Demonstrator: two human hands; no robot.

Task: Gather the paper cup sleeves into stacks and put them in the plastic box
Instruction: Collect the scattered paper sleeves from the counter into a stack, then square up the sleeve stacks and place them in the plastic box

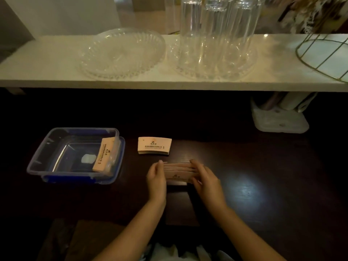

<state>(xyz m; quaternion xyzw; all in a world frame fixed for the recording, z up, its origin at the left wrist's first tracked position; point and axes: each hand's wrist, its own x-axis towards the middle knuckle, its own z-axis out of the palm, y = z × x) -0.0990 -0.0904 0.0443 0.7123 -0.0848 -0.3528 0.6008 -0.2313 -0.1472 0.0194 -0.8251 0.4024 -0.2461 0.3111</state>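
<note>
Several tan paper cup sleeves (177,171) lie fanned on the dark table, pressed between my two hands. My left hand (156,178) cups their left ends and my right hand (204,177) holds their right ends. Just beyond them a neat stack of sleeves (154,145) lies flat on the table. The clear plastic box (40,166) with blue clips sits to the left. One stack of sleeves (104,157) leans on edge against its right wall.
A white shelf (47,72) runs across above the table, carrying two clear glass plates (120,53), tall glasses (216,25) and a wire basket (323,53). A white holder (280,119) stands at the back right under the shelf. A dark rectangular object (180,208) lies between my forearms.
</note>
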